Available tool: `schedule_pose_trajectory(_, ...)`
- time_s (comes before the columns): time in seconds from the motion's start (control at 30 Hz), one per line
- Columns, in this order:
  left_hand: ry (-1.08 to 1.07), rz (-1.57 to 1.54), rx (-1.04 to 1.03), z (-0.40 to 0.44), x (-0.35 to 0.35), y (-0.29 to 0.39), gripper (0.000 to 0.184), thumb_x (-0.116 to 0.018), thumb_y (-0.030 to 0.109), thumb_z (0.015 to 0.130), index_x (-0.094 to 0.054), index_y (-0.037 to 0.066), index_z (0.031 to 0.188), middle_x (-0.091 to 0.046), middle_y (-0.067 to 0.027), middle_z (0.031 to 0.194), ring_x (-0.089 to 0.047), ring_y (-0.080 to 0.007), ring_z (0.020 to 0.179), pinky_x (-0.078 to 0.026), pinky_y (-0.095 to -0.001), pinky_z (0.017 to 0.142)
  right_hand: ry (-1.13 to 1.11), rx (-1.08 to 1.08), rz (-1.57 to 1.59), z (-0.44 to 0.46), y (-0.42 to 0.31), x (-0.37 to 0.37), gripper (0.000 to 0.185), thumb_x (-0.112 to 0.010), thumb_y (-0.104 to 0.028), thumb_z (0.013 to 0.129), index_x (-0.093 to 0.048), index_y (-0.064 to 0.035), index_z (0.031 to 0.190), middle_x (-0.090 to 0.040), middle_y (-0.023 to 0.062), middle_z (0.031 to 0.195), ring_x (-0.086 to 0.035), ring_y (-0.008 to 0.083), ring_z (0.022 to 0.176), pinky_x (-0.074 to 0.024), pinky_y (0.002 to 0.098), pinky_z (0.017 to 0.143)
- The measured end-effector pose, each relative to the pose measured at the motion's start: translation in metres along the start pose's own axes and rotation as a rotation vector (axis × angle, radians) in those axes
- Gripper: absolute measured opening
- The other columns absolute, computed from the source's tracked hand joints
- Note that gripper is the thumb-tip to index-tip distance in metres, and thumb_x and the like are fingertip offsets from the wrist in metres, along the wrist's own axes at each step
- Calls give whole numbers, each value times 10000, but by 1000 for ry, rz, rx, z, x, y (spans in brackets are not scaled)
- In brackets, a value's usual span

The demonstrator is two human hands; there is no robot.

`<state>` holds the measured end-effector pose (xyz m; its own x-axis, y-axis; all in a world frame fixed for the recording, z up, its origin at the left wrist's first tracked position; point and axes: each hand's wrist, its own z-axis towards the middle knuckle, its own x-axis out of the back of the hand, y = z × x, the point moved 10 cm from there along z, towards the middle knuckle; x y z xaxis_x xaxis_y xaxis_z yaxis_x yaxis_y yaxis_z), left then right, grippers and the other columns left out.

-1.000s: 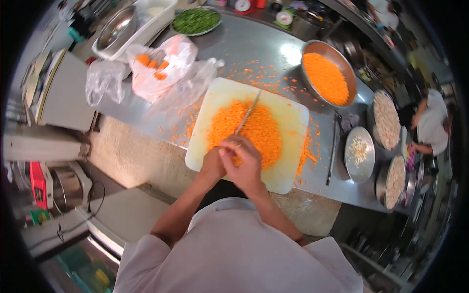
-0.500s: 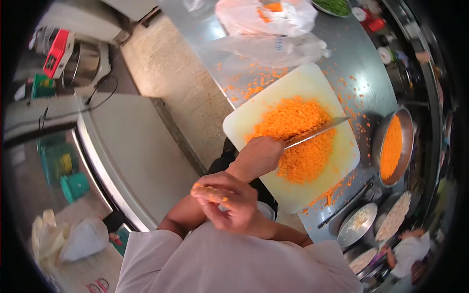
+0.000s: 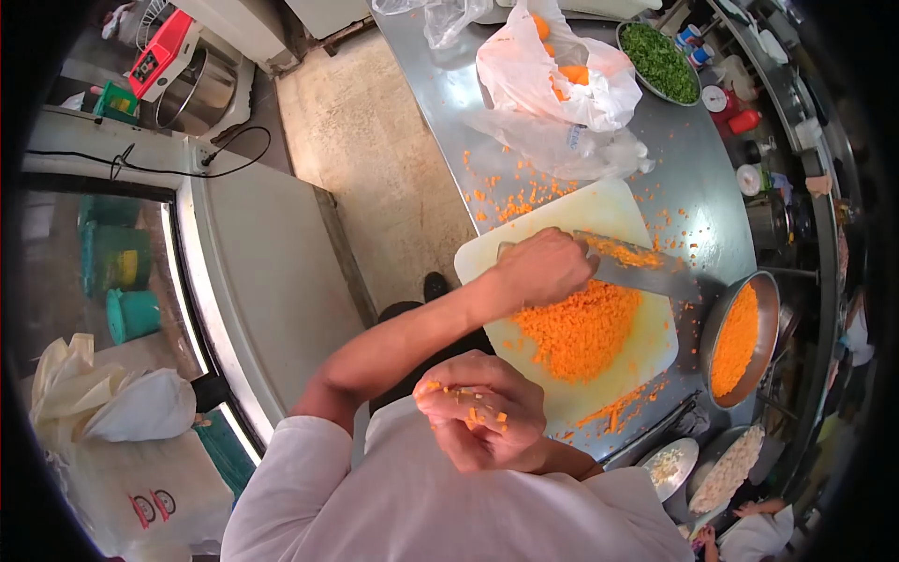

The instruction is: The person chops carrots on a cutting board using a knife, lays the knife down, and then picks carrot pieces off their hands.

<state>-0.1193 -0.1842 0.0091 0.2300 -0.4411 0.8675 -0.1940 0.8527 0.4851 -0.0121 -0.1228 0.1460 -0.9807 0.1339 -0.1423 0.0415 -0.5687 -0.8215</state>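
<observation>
My left hand [image 3: 552,267] is wrapped round the handle of a kitchen knife [image 3: 655,278]. Its broad blade is turned so a flat side shows, with orange bits stuck on it. Under and beside the knife lies a heap of finely chopped carrot [image 3: 581,332] on a white cutting board [image 3: 637,211]. My hand and the blade hide the far part of the heap. Close to my chest, my right hand [image 3: 487,412] is loosely curled, fingers together, with carrot bits clinging to them.
A pan of chopped carrot [image 3: 735,342] stands right of the board. Beyond the board are a clear plastic bag [image 3: 562,150], a white bag with carrots [image 3: 524,66] and a bowl of chopped greens [image 3: 660,61]. Another person's sleeve [image 3: 758,539] shows at lower right.
My left hand has shifted the knife to the far side of the heap and rolled the blade to show its flat. My right hand stays near my chest. The whole view has shifted.
</observation>
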Motion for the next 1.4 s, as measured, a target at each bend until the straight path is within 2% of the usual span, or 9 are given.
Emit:
schedule_pose_trajectory(0.27,-225,-20,-116,5,-54,-44,149,-641,232,762,-647,84,780,-591,-115,738,-605,-311,746,-466,-434,678,123,-146,-83,42,62,-18,223,-590,102,744,-638,25,948,-611,167,917,-614,179,694,-503,250,565)
schedule_pose_trajectory(0.33,32,-154,-170,-5,8,-46,101,-633,184,768,-636,84,760,-584,-111,724,-601,-307,748,-461,-425,684,291,-210,41,54,84,-19,196,-561,116,772,-623,41,941,-602,188,927,-593,161,687,-495,253,564)
schedule_pose_trajectory(0.4,28,-213,-84,-15,51,-76,112,-632,165,775,-646,60,813,-599,-109,741,-597,-313,758,-456,-426,693,279,-159,84,74,100,-34,186,-528,108,808,-600,46,968,-588,198,945,-576,154,698,-484,247,569)
schedule_pose_trajectory(0.47,215,-554,139,-40,101,-133,154,-629,144,789,-656,40,899,-643,-115,830,-600,-324,780,-463,-418,690,321,-149,163,97,111,-42,205,-509,92,829,-583,33,1011,-572,184,977,-576,165,724,-480,241,582)
schedule_pose_trajectory(0.5,361,-563,170,-58,124,-157,194,-615,116,814,-648,31,986,-673,-101,893,-629,-248,768,-475,-362,679,313,-138,168,110,114,-47,195,-498,68,848,-577,25,1020,-556,165,1014,-574,161,749,-484,237,600)
schedule_pose_trajectory(0.57,556,-950,484,-106,178,-219,163,-575,102,867,-650,19,986,-686,-79,889,-632,-153,756,-481,-298,686,366,-134,179,143,129,-61,182,-502,24,838,-577,20,1003,-558,148,978,-569,164,745,-475,236,579)
schedule_pose_trajectory(0.63,703,-1044,619,-134,202,-249,183,-554,125,900,-646,-13,977,-682,-76,846,-616,-102,768,-481,-262,726,457,-190,222,156,147,-63,167,-509,-2,827,-583,3,977,-558,122,954,-565,166,758,-467,235,568)
schedule_pose_trajectory(0.9,990,-1079,629,-169,249,-317,180,-536,102,903,-631,-13,1004,-681,-121,870,-647,-178,825,-496,-312,804,520,-303,347,195,212,-79,142,-494,47,846,-586,-4,941,-574,90,946,-577,137,782,-483,239,625)
schedule_pose_trajectory(1.4,1346,-1125,577,-158,357,-445,200,-528,88,889,-582,-26,1044,-668,-135,913,-637,-187,862,-489,-305,795,503,-356,460,356,337,-96,80,-534,-2,857,-596,-21,904,-596,53,887,-576,114,745,-468,236,620)
